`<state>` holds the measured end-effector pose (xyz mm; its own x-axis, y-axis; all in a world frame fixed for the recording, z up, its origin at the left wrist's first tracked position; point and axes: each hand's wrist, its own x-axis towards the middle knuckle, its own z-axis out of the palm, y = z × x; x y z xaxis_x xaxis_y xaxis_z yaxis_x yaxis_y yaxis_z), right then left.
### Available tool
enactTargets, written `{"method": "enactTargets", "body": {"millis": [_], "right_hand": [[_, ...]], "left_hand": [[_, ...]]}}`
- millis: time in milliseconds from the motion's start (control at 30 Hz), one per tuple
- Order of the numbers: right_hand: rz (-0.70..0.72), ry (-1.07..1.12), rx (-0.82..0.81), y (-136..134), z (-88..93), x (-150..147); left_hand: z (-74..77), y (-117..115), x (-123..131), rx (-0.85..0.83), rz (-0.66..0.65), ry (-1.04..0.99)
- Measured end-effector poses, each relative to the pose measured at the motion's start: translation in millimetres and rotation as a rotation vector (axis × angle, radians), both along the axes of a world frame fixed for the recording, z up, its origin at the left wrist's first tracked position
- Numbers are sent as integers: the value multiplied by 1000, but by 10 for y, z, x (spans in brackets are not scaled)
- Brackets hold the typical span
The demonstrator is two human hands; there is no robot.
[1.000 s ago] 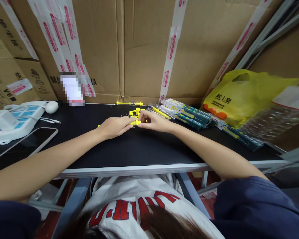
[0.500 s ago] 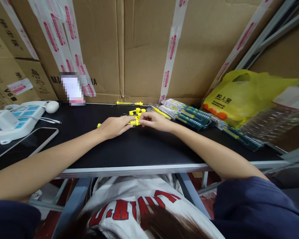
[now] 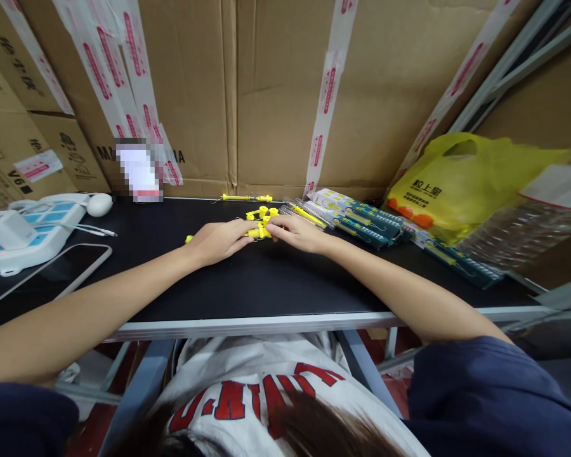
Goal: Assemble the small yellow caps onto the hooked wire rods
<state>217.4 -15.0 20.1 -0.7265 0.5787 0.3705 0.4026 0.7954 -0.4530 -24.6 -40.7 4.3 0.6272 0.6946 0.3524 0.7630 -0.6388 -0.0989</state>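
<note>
My left hand [image 3: 217, 241] rests on the black table [image 3: 247, 285], its fingers closed on a small yellow plastic piece [image 3: 254, 233]. My right hand [image 3: 299, 232] meets it from the right, fingertips pinched on the same yellow piece. Just behind the fingers lies a small heap of yellow pieces [image 3: 262, 216]. Another thin yellow tool [image 3: 245, 198] lies farther back near the cardboard wall. A tiny yellow bit [image 3: 189, 239] peeks out by my left wrist.
Packaged yellow tools on dark cards [image 3: 356, 219] lie fanned out at the right, beside a yellow plastic bag [image 3: 461, 184]. A white power strip [image 3: 28, 231] with a charger, a mouse [image 3: 98, 204] and a tablet [image 3: 52, 273] sit at the left. Taped cardboard boxes [image 3: 276, 89] wall the back.
My right hand has lowered and slid slightly left, fingers now flatter against the yellow piece. My left hand has hardly moved.
</note>
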Motion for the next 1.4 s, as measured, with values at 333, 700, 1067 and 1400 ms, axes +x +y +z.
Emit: {"method": "enactTargets", "body": {"millis": [333,700,1067,1400], "right_hand": [[26,-52,198,40,-52,-4],[-34,-69,118,-4,-12,-3],[51,59,-128,19,-29,-9],[-7,-68,216,8,-11,8]], "left_hand": [[-5,15,-5,-4,10,73],[25,-15,4,26,6,53],[42,-43,27,59,40,104],[7,4,10,11,10,129]]}}
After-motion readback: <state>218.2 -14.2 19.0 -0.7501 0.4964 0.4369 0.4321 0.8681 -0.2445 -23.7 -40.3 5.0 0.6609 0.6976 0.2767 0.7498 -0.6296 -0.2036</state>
